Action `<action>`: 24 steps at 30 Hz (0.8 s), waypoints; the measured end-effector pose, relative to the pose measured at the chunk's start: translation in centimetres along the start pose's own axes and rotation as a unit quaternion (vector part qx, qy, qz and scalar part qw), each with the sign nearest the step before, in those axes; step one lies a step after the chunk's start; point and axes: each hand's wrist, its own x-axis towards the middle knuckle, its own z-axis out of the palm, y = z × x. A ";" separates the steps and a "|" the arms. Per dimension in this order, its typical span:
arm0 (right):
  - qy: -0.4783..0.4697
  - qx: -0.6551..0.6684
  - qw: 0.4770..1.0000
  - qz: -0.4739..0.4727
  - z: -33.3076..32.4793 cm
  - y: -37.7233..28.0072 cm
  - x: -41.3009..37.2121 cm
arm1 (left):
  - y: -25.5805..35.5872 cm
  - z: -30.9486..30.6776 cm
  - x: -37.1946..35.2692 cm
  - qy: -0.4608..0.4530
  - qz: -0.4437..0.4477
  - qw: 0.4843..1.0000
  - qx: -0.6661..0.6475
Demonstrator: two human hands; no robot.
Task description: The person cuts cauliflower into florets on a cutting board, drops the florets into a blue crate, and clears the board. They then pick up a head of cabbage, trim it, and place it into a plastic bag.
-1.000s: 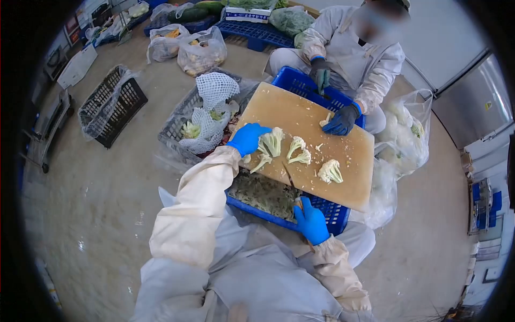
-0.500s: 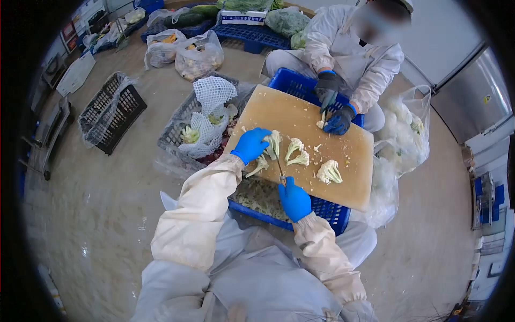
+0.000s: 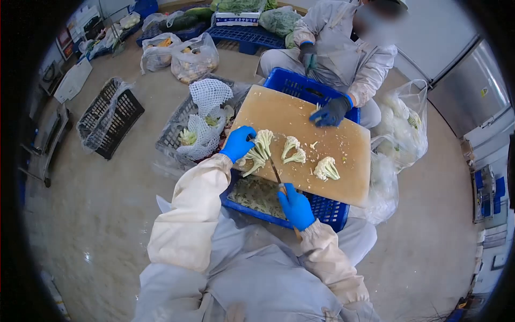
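My left hand (image 3: 238, 144), in a blue glove, is at the left side of the tan cutting board (image 3: 343, 147), its fingers closed against a cauliflower piece (image 3: 263, 140). Another long-stemmed piece (image 3: 254, 162) lies just below it. My right hand (image 3: 296, 206), also blue-gloved, is wrapped round the handle of a knife (image 3: 275, 169), whose blade points up and left toward the cauliflower. Further right on the board are more cauliflower pieces (image 3: 294, 150) and a larger one (image 3: 326, 169), with small crumbs scattered about.
A co-worker (image 3: 343, 48) in dark gloves sits across the board. Beneath it are blue crates (image 3: 252, 210). Left of it stands a crate with foam netting (image 3: 206, 99); a black crate (image 3: 110, 118) is farther left. Bagged cauliflower (image 3: 399, 129) stands right.
My left hand has shifted slightly left and the knife tip is now beside the stems, lower on the board. The co-worker's hands have moved apart, one drawn back off the board.
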 end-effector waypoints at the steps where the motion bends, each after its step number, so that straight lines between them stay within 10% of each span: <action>1: -0.008 -0.013 1.000 0.012 0.5 0.4 0.6 | 0.3 -0.1 -0.1 -0.001 0.002 1.000 0.006; 24: -0.049 0.136 0.989 0.011 2.6 1.1 3.2 | 0.5 0.4 0.0 0.024 0.024 0.999 0.005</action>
